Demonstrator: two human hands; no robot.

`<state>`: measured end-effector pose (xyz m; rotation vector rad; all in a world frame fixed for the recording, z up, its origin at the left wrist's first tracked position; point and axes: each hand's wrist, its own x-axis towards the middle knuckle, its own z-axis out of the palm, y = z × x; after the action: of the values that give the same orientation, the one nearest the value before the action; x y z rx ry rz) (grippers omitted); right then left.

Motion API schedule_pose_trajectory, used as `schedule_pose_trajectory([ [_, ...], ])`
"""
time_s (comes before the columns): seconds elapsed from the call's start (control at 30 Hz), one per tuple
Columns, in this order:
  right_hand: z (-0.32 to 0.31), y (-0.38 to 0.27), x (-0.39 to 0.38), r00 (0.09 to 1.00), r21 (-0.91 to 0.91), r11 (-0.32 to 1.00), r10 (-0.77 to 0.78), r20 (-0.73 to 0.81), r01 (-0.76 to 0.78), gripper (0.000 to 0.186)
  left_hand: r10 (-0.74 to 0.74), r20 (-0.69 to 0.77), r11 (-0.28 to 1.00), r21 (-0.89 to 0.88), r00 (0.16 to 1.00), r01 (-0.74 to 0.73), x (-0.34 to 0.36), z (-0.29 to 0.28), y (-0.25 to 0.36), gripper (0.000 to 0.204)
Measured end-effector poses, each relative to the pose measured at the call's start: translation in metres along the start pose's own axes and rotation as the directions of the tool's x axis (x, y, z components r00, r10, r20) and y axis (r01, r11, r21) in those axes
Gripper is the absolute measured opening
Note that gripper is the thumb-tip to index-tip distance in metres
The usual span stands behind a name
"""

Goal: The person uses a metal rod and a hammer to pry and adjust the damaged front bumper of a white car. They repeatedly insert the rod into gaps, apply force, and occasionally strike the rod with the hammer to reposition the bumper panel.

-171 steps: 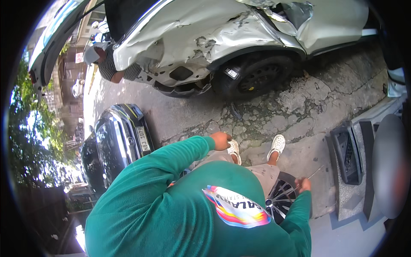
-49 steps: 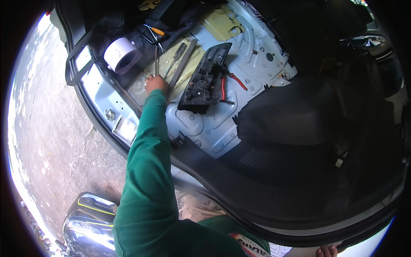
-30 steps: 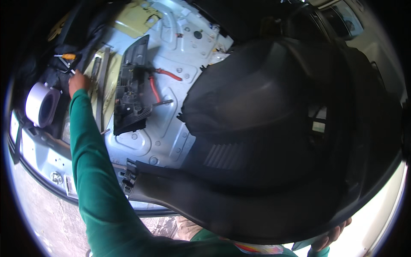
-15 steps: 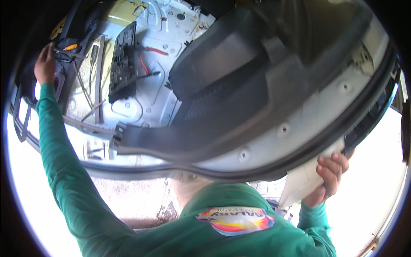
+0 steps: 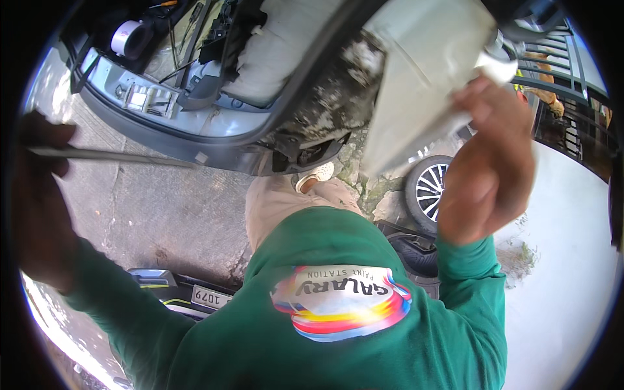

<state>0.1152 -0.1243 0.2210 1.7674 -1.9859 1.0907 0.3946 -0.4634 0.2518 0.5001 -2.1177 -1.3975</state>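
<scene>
My left hand (image 5: pixel 49 195), dark and blurred at the left rim, is closed round one end of a long thin metal rod (image 5: pixel 117 156). The rod points right, above the pavement and past the car's lower body edge; its held end is hidden in my fingers. My right hand (image 5: pixel 487 169) is raised on the right, its curled fingertips smeared by motion beside the edge of a large pale body panel (image 5: pixel 422 71). Whether those fingers grip the panel cannot be made out. The panel adjoins the stripped car body (image 5: pixel 240 120).
Inside the car lie a white-sided roll (image 5: pixel 129 40), an orange-handled tool (image 5: pixel 168 4) and a black plastic part (image 5: pixel 218 39). A spoked wheel (image 5: pixel 430 188) stands on the right. Behind me is another vehicle's front (image 5: pixel 175 289). A metal railing (image 5: pixel 552 55) rises at the far right.
The view has swung, so the car interior now sits at upper left and more pavement shows. My left hand has come back from the interior with the rod. My right hand is higher and blurred.
</scene>
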Motion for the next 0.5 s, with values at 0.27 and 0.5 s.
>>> schedule_pose_trajectory([
  [0.27,-0.008,-0.055,-0.196,0.586,0.235,0.698,0.317,0.746,-0.676,0.045,-0.55,-0.098,0.818,-0.264,0.83,0.511,-0.145,0.245,-0.004,0.033],
  [0.5,-0.025,-0.037,-0.316,0.296,0.196,0.229,0.592,0.749,-0.953,0.042,-0.817,0.457,0.213,-0.327,0.351,0.921,-0.177,0.374,-0.104,0.03],
])
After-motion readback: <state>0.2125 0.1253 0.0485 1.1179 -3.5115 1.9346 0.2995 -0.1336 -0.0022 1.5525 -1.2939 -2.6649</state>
